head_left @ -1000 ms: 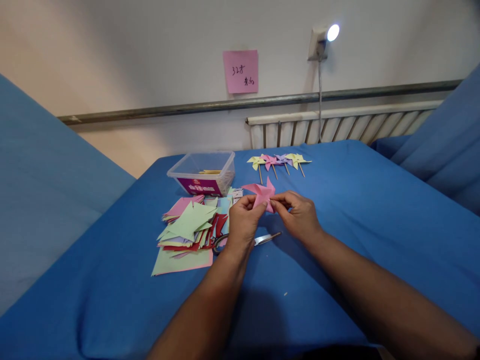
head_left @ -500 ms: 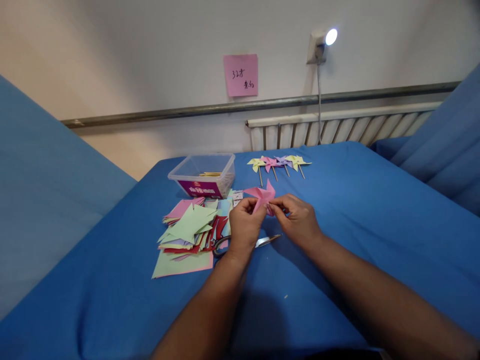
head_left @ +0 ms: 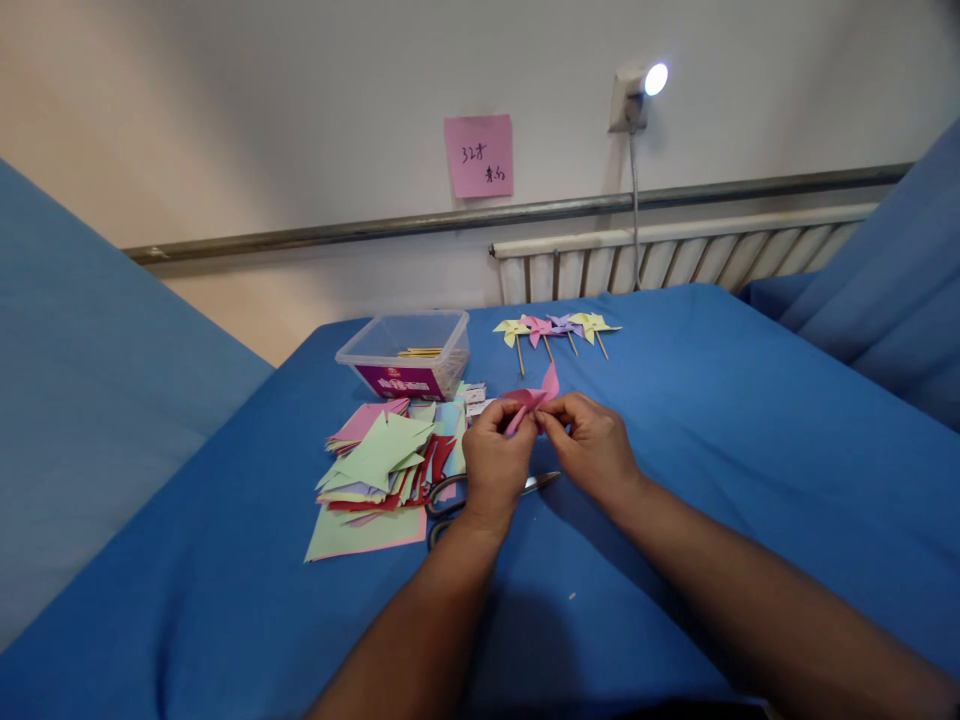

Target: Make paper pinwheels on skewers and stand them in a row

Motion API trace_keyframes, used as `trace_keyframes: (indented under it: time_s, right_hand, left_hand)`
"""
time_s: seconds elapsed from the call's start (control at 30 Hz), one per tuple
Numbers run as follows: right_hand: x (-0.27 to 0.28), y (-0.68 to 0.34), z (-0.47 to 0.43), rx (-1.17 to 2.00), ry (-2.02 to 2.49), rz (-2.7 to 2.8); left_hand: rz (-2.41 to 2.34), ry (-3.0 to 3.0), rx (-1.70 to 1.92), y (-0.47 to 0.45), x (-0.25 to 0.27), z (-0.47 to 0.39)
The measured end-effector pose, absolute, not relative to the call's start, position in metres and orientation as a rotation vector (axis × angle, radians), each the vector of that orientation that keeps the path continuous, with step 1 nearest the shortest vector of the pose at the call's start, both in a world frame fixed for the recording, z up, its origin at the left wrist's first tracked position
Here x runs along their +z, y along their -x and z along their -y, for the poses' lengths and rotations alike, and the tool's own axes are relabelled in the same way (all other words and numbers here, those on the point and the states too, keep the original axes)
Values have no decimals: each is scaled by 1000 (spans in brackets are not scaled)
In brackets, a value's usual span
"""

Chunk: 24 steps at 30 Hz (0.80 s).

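A pink paper pinwheel [head_left: 550,384], with its blades folded, is held up between both hands above the blue cloth. My left hand [head_left: 496,455] is closed on its left side, thumb near the centre. From the right, my right hand [head_left: 591,440] pinches it at the middle; whether a small pin is between the fingertips is hidden. Scissors [head_left: 541,482] lie beneath my left hand, blades toward the right and handles partly covered by the wrist. Left of them is a loose pile of cut coloured paper [head_left: 382,450], light green on top.
Behind the pile stands a clear plastic box [head_left: 405,355] holding thin sticks. Several finished pinwheels [head_left: 541,330] on sticks lie in a row at the back. Small printed packets [head_left: 475,394] sit beside the box. Blue curtains [head_left: 90,400] hang on both sides.
The pink pinwheel has tilted and turned between my hands, so its blades look more folded over. My left hand has shifted slightly right; both hands keep their grip.
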State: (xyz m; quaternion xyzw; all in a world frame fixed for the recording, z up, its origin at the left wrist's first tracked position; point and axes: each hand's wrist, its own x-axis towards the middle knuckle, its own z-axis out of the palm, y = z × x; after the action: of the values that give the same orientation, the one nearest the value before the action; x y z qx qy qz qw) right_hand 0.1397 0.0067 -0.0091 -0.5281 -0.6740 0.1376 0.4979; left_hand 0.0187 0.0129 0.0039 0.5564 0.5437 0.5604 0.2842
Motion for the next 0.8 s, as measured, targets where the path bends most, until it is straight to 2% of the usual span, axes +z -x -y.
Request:
trace_keyframes:
  time_s: [0.63,0.8]
  right_hand:
    - [-13,-129,-17,951,928,1096]
    - [-15,-132,-22,1069,980,1139]
  left_hand:
    - [-1256,-1251,1505,-20,-1,-15]
    - [-1232,-1275,1479,-20,-3,-14]
